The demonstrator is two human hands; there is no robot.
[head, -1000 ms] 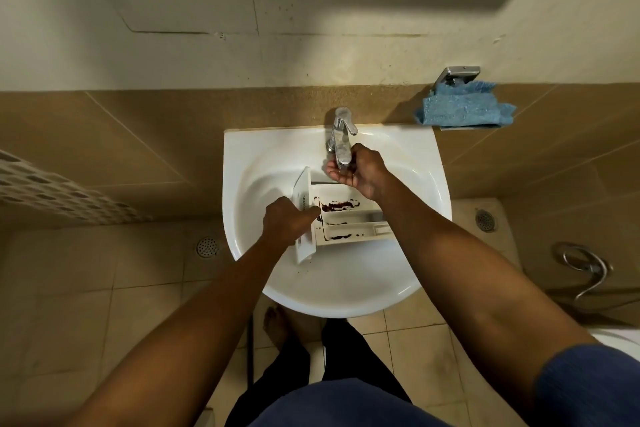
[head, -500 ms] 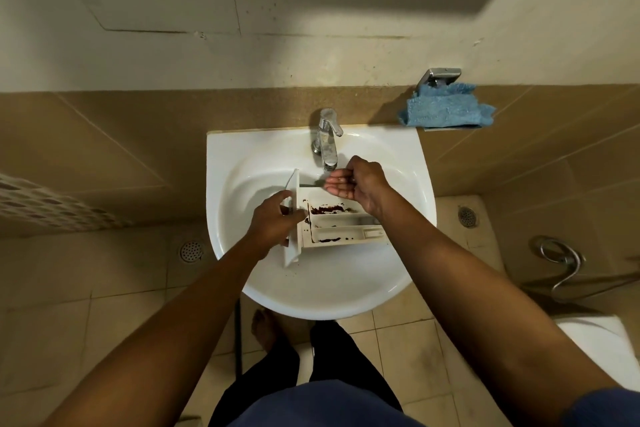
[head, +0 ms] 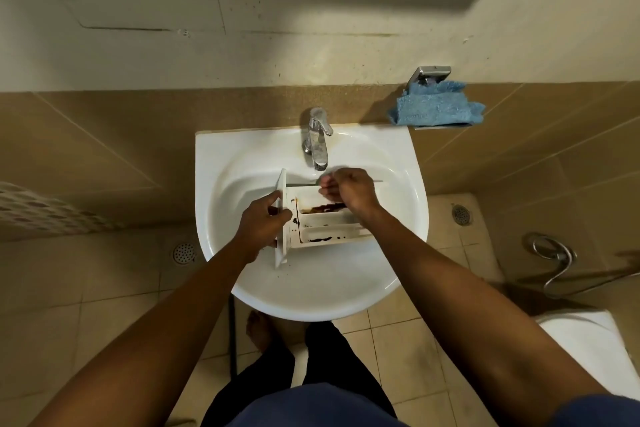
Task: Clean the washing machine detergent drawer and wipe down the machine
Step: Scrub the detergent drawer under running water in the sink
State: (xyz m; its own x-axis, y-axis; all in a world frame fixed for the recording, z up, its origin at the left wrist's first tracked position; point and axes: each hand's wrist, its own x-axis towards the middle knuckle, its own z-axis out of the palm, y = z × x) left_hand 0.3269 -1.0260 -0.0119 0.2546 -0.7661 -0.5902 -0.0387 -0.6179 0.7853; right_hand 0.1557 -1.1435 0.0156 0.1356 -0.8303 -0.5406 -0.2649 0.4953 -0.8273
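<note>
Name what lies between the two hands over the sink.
In the head view, the detergent drawer spans that gap: the left hand grips its white front panel, and its stained compartments run across to the right hand.

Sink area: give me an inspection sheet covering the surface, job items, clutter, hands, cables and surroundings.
Surface: white sink, dark specks in its basin; tap at the back rim.
Job's things: detergent drawer held in the basin, dark residue in its compartments; blue cloth on a wall holder.
Clutter: nothing seen.
Hands: left hand grips the drawer's front panel; right hand is curled over the rear compartment, and I cannot tell if it holds anything.
Cables: nothing seen; a metal hose hangs at the right.
Surroundings: tiled floor with floor drains.
</note>
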